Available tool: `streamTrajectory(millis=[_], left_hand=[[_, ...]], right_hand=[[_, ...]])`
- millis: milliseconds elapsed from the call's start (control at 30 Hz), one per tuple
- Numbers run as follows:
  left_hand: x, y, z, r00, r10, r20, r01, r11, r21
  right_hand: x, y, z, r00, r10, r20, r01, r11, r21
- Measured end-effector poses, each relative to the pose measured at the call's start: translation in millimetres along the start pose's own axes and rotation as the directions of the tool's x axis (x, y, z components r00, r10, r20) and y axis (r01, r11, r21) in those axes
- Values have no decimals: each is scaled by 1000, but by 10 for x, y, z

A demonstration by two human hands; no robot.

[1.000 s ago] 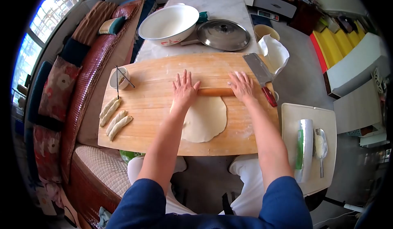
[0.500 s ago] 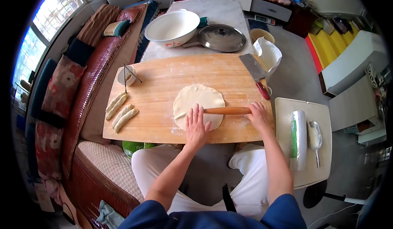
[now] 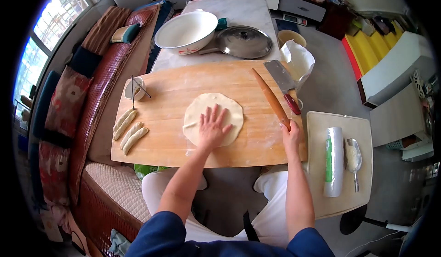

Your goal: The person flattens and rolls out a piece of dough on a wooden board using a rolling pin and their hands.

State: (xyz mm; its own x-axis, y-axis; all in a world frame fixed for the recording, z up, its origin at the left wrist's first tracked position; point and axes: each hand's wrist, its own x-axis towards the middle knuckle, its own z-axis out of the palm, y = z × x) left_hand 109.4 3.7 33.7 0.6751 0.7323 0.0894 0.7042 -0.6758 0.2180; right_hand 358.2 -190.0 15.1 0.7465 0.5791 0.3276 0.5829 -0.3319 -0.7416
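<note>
A round, flat sheet of dough (image 3: 230, 114) lies on the floured wooden board (image 3: 174, 80). My left hand (image 3: 212, 129) rests on it with the fingers spread, near a small ridge in its surface. On the right side of the board, my right hand (image 3: 290, 135) grips the near end of a tapered wooden rolling pin (image 3: 270, 98), whose far end points away and to the left. A cleaver (image 3: 282, 80) with a red handle lies just beyond the pin, at the board's right edge.
At the board's left are twisted dough strips (image 3: 133, 137) and a small bowl (image 3: 134, 91) with chopsticks. Behind stand a big white basin (image 3: 186, 31) and a metal lid (image 3: 244, 41). On the right, a stool (image 3: 317, 206) bears a plastic-wrap roll (image 3: 334, 162) and a flour scoop (image 3: 353, 158).
The rolling pin has left the dough; my right hand has swung it to the right and turned it lengthwise. My left hand has come off the pin's end and spread on the dough.
</note>
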Motion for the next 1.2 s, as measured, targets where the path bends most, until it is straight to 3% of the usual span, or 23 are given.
streamTrajectory(millis=[133,200,267,533,700,900,1033,1133,1167,1200], left_hand=[[402,-237,11,994,-108,-26,108,994,20],[605,-155,75,987,-156,-29,156,987,23],[806,73,171,983,-180,-35,182,983,31],[704,1415,504,996,90,9,-90,995,-35],[259,1382,406,982,189,9,-188,979,-75],[-144,654,100,951,293,96,-290,956,-50],[-404,-103,-209,893,433,122,-433,901,-27],[-698,-567,-274,932,362,-10,-355,910,-214],[-855,-601,-280,966,234,-113,-259,914,-312],[-906,-534,-387,969,219,-110,-241,934,-263]], right_hand=[[-70,-53,-155,997,56,-45,-54,997,55],[-46,-47,-163,995,33,-98,-24,995,92],[20,-66,-169,991,102,-86,-91,988,126],[162,-106,-207,972,192,-134,-157,960,233],[56,-99,-288,967,225,-118,-196,956,218],[-128,1,-334,998,-46,41,50,994,-97],[-230,-180,-346,942,-226,250,261,958,-118],[-267,-362,-188,861,-398,317,437,897,-62],[-293,-439,-119,846,-396,357,449,890,-79],[-317,-502,-58,820,-395,414,465,882,-79]])
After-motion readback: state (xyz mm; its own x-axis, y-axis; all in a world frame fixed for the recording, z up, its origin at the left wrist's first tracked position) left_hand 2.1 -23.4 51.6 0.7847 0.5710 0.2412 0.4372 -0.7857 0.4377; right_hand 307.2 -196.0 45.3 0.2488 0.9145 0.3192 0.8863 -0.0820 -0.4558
